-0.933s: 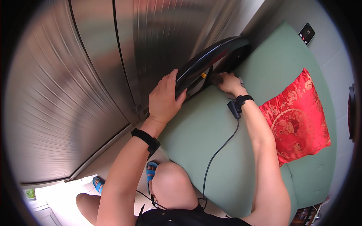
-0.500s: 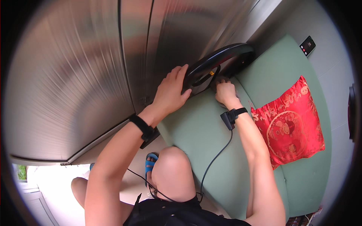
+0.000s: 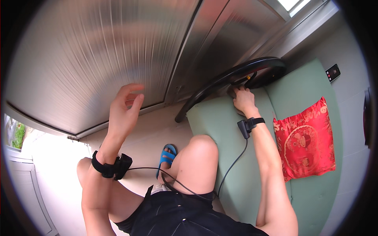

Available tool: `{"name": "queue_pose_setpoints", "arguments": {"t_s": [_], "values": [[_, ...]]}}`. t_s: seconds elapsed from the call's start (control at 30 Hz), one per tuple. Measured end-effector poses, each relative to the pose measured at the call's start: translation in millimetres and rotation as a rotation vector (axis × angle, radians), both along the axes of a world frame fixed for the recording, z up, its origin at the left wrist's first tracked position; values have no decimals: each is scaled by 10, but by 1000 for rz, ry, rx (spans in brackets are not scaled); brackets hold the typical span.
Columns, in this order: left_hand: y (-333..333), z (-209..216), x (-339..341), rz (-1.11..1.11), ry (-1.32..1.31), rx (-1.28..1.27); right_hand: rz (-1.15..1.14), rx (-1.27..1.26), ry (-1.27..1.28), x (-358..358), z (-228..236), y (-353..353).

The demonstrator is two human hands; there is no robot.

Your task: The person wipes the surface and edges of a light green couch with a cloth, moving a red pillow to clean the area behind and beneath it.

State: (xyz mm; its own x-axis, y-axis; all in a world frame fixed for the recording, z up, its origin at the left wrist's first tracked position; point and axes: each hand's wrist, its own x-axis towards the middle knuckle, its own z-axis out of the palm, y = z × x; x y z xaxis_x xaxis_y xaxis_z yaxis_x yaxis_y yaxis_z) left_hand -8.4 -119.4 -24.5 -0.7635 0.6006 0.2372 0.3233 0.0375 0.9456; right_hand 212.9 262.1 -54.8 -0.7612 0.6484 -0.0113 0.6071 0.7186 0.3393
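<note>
Bar [image 3: 236,71], black and curved, runs lengthwise along the far edge of the sofa [image 3: 220,118] toward the backrest [image 3: 293,84]; left hand [image 3: 124,112] released; cannot tell what the right hand [image 3: 245,101] grasps.

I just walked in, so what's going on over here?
A person is busy bare-handed at a green sofa. Their right hand reaches to the seat's far edge, fingers on something dark and mostly hidden, close to a black curved frame beside the sofa. Their left hand is in the air, fingers loosely bent, holding nothing visible. A red cushion rests on the sofa.
</note>
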Motion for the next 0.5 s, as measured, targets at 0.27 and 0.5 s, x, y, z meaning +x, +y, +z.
{"name": "queue_pose_setpoints", "arguments": {"t_s": [0.27,0.5], "values": [[-248,236,-24,1,-82,16,143,4,70,-170,9,-694],[-370,335,-34,-25,-76,119,248,-3,107,-169,84,-1121]]}}
